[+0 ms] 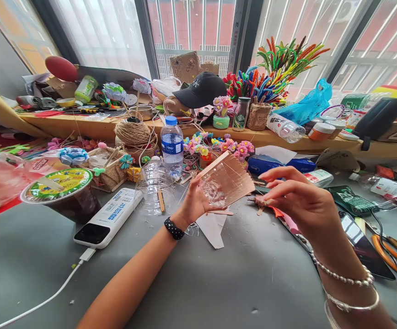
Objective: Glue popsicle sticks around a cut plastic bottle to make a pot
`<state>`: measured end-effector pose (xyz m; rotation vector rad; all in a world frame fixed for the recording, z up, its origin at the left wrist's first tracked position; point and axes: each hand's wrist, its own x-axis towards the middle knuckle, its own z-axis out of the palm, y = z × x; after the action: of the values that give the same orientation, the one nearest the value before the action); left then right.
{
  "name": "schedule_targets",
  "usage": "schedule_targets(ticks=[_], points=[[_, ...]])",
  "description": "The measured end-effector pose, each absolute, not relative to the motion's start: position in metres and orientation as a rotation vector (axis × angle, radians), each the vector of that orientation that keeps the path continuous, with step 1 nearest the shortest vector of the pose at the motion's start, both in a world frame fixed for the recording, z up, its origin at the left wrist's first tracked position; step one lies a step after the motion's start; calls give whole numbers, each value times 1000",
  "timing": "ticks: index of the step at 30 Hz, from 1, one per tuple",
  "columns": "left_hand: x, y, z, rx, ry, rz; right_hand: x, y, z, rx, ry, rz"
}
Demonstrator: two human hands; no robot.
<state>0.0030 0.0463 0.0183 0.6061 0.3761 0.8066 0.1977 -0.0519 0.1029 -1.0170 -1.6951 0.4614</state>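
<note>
My left hand (192,205), with a dark spotted wristband, grips a fan-shaped craft-stick panel (231,178) above the desk. Sticks lie side by side in it, and a clear, shiny patch of plastic or glue covers its lower left part. Fine strands cross its surface. To the right of the panel my right hand (296,194) is raised, apart from it, its fingertips drawn together in a pinch. Whatever is between them is too small to make out. Just behind those fingertips shows a pointed nozzle (253,199), partly hidden. White paper (214,228) and a loose stick (222,212) lie below the panel.
A cut clear plastic bottle (147,187), a water bottle (172,146), a white device with a cable (111,217) and a lidded drink cup (63,192) stand at left. On the right are a phone (366,246), orange-handled scissors (385,256) and black cords. A crowded shelf (239,137) runs behind.
</note>
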Motion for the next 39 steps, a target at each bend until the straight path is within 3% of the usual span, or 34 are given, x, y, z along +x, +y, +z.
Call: schedule_targets(ticks=[8,15,24,34,39], points=[[4,47,16,642,383,734,203,-37,86,-830,-1353,790],[2,46,20,562,386,821,209,-32,85,-1009,-1180,793],[4,43,21,591,355,929,212,-21,71,-1624,-1443,447],[6,41,23,625,350,962,214,-23,76,-1831,-1694,499],[2,46,24,609,329,1006,219,-30,88,-1710,-1769,628]])
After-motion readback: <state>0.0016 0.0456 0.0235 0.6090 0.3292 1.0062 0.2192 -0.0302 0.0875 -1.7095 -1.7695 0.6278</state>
